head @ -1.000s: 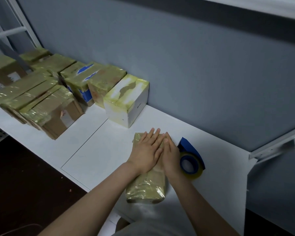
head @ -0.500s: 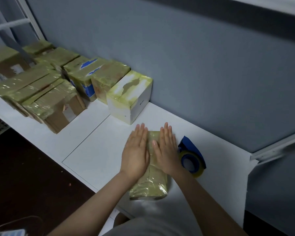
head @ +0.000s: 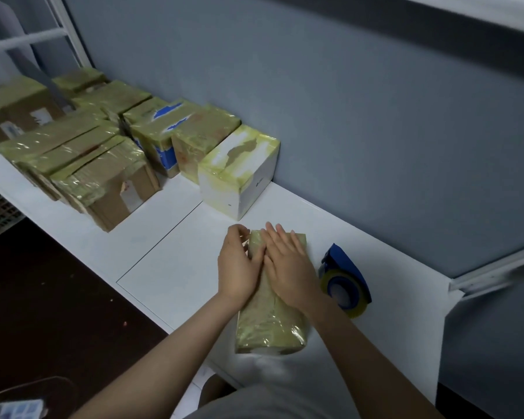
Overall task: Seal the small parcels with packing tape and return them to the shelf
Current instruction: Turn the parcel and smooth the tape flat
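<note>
Head view puts the small parcel [head: 270, 328] on the white desk [head: 170, 267], straight in front of the person. It is wrapped in glossy yellowish tape. Its long axis runs from the desk's front edge away toward the grey wall [head: 375, 131], and both hands lie on the far half.

The left hand [head: 238, 267] has its fingers curled over the parcel's left far edge, with the thumb on top, so it grips that side. The right hand [head: 288, 267] lies flat on top with straight fingers, pressing down. The two hands touch along the middle of the parcel.

A blue tape dispenser [head: 345, 285] stands just beside the right wrist, apart from the parcel.

To the far left, along the wall, stands a row of taped parcels, the nearest being a white box [head: 236, 176]. Brown taped boxes [head: 103, 179] sit in front of that row. There is bare desk between the white box and the hands.

My guess is that the tape is being smoothed down. The return trip then goes left and away, so the left hand is the nearer one. The parcel could be carried lengthwise, gripped by its long sides.
</note>
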